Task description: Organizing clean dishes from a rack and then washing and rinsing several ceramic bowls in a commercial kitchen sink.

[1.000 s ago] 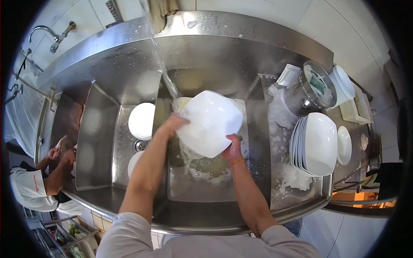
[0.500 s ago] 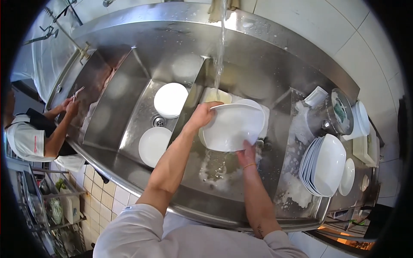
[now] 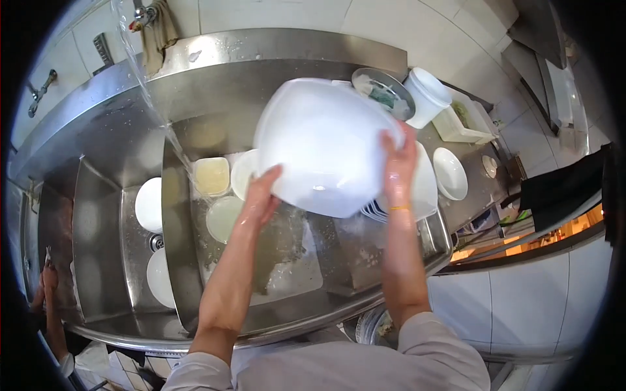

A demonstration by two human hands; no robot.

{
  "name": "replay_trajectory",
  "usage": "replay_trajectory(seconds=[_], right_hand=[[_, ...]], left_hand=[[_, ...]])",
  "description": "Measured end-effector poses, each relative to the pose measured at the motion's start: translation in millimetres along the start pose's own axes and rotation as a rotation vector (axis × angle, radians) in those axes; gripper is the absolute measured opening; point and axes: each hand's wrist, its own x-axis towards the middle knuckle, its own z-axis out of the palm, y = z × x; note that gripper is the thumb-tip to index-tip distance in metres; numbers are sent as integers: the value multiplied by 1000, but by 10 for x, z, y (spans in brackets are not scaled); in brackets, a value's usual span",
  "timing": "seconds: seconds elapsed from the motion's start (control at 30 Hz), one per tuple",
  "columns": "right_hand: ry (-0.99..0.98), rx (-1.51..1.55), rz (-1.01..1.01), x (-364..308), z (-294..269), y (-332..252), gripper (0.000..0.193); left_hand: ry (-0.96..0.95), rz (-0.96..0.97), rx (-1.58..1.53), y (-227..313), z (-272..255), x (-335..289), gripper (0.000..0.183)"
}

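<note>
A large white squarish serving bowl (image 3: 319, 146), slightly blurred by motion, is held up between my two hands over the right part of the sink. My left hand (image 3: 262, 195) grips its lower left edge, thumb on the surface. At its right edge my right hand (image 3: 399, 166) has hold of it, fingers over the rim. Partly hidden behind the bowl and my right hand is a stack of similar white bowls (image 3: 427, 186). Below and left, round pale dishes (image 3: 223, 218) and a square container with yellowish contents (image 3: 212, 176) lie in the middle basin.
Water (image 3: 151, 98) streams down into the middle basin. White round plates (image 3: 150, 205) lie in the basin to the left. Beyond the stack are an oval white bowl (image 3: 450, 173), a metal bowl (image 3: 385, 94), a white bucket (image 3: 427, 98) and a white tub (image 3: 462, 124). A co-worker's hands (image 3: 48, 280) show far left.
My view has swung to the right. Both hands have lifted the bowl up from the middle basin and carried it rightward to the stack, which it now partly covers.
</note>
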Motion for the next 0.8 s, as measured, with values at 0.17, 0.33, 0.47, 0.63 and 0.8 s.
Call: replay_trajectory(seconds=[0.17, 0.33, 0.47, 0.63, 0.8], right_hand=[[-134, -252, 199, 502, -1537, 790, 52], [-275, -446, 244, 801, -2336, 1630, 33], [-250, -446, 299, 681, -2154, 1690, 24], [-234, -896, 41, 589, -2094, 1646, 24], [-136, -778, 39, 370, -1916, 1025, 29]], left_hand=[[-447, 39, 334, -190, 1063, -49, 30], [-266, -64, 472, -467, 1679, -160, 51], [-161, -61, 661, -431, 1749, -212, 54], [-116, 66, 875, -537, 1724, -152, 62], [-238, 1088, 990, -340, 442, 201, 50]])
